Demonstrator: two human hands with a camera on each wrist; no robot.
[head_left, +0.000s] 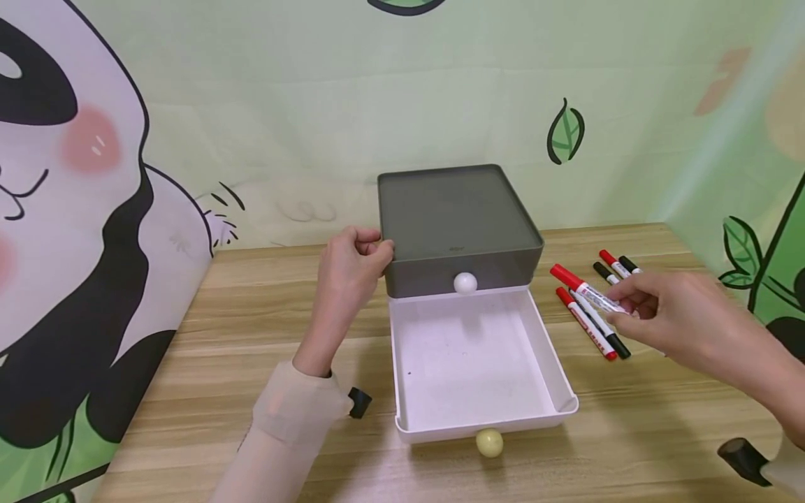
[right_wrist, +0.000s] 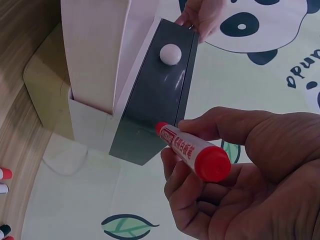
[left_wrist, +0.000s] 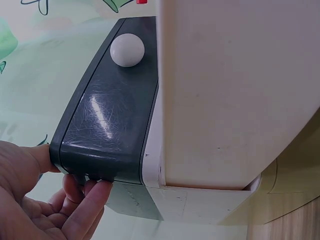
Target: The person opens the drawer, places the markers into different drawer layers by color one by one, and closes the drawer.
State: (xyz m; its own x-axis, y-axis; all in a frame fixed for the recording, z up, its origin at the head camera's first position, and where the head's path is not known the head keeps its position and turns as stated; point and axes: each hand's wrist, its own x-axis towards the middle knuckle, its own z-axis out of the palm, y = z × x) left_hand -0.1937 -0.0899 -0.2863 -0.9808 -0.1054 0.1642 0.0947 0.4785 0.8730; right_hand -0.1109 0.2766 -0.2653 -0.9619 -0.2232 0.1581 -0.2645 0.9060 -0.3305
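A desktop drawer unit with a dark grey top tier stands on the table, its white drawer pulled out toward me. No items lie in that drawer. My left hand grips the top tier's left front corner, thumb at the upper edge and fingers against the side. To the right of the unit, my right hand pinches a red-capped marker above other markers. In the right wrist view the marker sits between thumb and fingers, its red end toward the camera.
Beneath the right hand lie a red marker and a black one; several more lie behind. A white knob sits on the grey front, a yellowish knob at the white drawer's front. A printed panda cloth hangs behind the table.
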